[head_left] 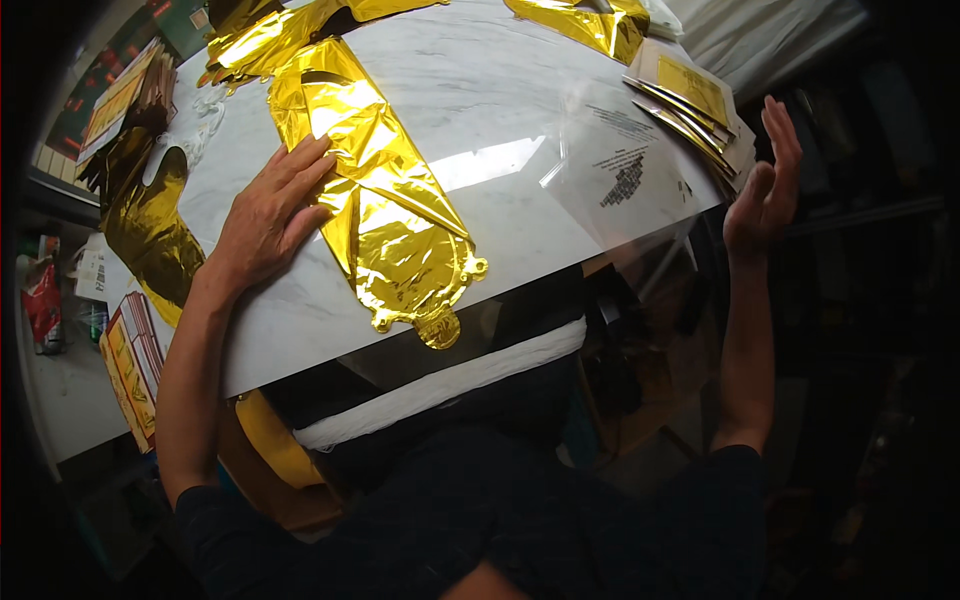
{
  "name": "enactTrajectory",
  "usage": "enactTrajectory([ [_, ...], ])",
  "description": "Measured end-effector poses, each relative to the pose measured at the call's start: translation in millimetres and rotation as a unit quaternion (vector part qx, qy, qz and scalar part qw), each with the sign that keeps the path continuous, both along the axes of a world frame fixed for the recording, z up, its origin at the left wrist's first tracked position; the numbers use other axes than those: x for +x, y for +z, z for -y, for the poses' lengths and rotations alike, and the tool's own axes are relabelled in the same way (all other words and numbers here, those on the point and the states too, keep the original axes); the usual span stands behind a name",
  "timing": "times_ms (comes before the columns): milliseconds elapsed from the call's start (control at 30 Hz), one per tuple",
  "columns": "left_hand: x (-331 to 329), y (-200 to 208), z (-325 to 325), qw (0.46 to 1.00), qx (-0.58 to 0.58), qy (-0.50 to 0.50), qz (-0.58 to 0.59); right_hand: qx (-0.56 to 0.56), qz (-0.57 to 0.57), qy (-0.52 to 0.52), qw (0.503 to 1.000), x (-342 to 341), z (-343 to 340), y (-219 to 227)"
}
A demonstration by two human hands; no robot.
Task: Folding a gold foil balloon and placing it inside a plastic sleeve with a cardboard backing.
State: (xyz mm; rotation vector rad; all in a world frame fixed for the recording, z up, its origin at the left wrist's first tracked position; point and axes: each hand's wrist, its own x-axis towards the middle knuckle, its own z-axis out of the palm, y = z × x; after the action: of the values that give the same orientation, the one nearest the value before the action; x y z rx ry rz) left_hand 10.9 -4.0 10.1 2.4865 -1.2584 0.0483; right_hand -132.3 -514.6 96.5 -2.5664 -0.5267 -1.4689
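Note:
A flat, uninflated gold foil balloon lies folded lengthwise on the marbled white table, its small tabs reaching the near edge. My left hand rests on its left side, fingers stretched out over the foil. At the table's right edge my right hand is raised with the palm turned inward, thumb apart, holding nothing. Just beside it is a fanned stack of flat packets with gold and pale faces. Left of that stack lies a clear printed plastic bag.
More gold foil sheets lie at the far left, far right and over the left edge. Packet stacks stand at left and lower left. A white strand bundle hangs below the near edge.

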Motion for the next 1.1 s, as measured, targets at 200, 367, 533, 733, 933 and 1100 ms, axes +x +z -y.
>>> enactTrajectory([
  [200,1,1,5,1.000,-0.006,-0.013,0.013,-0.016,-0.048,-0.178,0.983,-124,-17,-117],
  [367,0,3,7,1.000,-0.006,-0.009,0.010,0.140,0.002,-0.185,0.973,-93,-47,-153],
  [533,0,2,9,1.000,0.000,-0.015,0.013,0.275,0.037,-0.141,0.950,-31,-80,-141],
  [733,1,-1,8,1.000,-0.012,-0.011,0.007,0.358,-0.008,-0.044,0.933,-20,-91,-128],
  [933,2,1,6,1.000,-0.006,-0.009,0.011,0.096,-0.108,-0.034,0.989,-93,-75,-126],
  [1100,1,1,6,1.000,-0.009,-0.008,0.009,-0.019,-0.187,-0.034,0.982,-112,-50,-134],
])
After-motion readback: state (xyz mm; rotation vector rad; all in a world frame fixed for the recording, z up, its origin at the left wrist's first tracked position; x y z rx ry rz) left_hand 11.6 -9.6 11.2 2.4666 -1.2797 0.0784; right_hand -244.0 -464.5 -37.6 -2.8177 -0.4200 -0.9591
